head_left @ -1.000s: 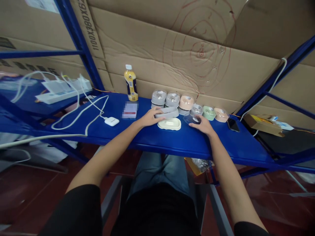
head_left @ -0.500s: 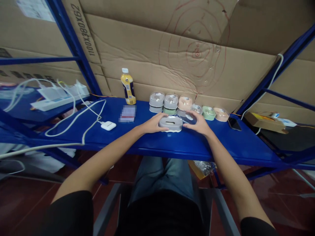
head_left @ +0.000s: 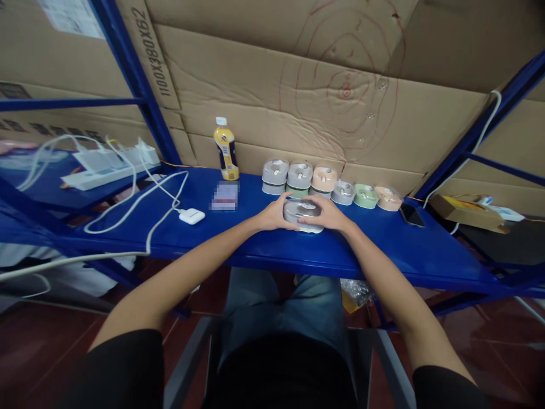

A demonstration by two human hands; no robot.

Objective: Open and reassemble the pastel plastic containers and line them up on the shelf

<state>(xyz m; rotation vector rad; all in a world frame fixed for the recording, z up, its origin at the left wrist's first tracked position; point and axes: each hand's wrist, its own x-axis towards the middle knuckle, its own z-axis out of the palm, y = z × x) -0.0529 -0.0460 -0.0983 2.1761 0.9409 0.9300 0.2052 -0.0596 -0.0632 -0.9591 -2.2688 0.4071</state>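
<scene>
A grey oval box (head_left: 293,216) with a clear lid (head_left: 307,208) over its top stands near the front of the blue table. My left hand (head_left: 275,216) wraps round the box's left end, thumb in front and fingers behind. From the right, my right hand (head_left: 327,214) grips the lid, its thumb lying across the front. Whether the lid is fully seated cannot be made out. Just behind my hands is a row of similar oval boxes: a grey stack (head_left: 275,177), a grey-and-green stack (head_left: 300,179), a peach-topped stack (head_left: 324,178), and single grey (head_left: 343,193), green (head_left: 365,196) and peach (head_left: 388,198) ones.
To the left are a yellow drink bottle (head_left: 226,150), a blurred-out flat item (head_left: 225,196), a white earphone case (head_left: 191,216) on a cable and a power strip (head_left: 102,176). A phone (head_left: 411,215) lies right. Cardboard (head_left: 255,74) walls the back; blue posts (head_left: 140,85) flank it.
My right hand has moved left and brought the clear lid from beside the grey box onto its top, covering the slot. My left hand has stayed on the box. The view has shifted slightly.
</scene>
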